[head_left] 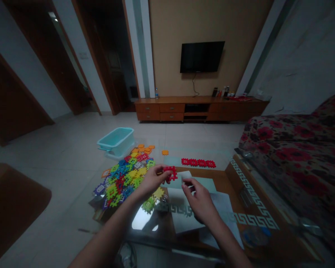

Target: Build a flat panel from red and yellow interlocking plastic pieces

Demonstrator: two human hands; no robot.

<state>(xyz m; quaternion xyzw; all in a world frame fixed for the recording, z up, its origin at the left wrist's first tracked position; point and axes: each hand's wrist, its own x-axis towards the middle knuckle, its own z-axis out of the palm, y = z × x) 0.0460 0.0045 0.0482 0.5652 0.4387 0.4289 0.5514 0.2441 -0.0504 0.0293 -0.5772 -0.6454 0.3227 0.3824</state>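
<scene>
My left hand (153,181) pinches a red square interlocking plastic piece (172,173) with notched edges and an open middle. To its right, my right hand (198,198) hovers over the glass table with loosely curled fingers; thumb and index finger are slightly apart, and nothing shows between them. A row of several red interlocking pieces (198,163) lies beyond my hands on the glass. One orange piece (165,152) sits alone farther back. Left of my left hand spreads a large heap of mixed-colour interlocking pieces (128,175), partly covered by my forearm.
Behind the heap stands a turquoise plastic basket (115,141). Papers (226,208) show under or on the glass table (80,201). A flowered sofa (290,149) is at the right. A wooden cabinet (171,111) and a wall television (202,56) are across the room.
</scene>
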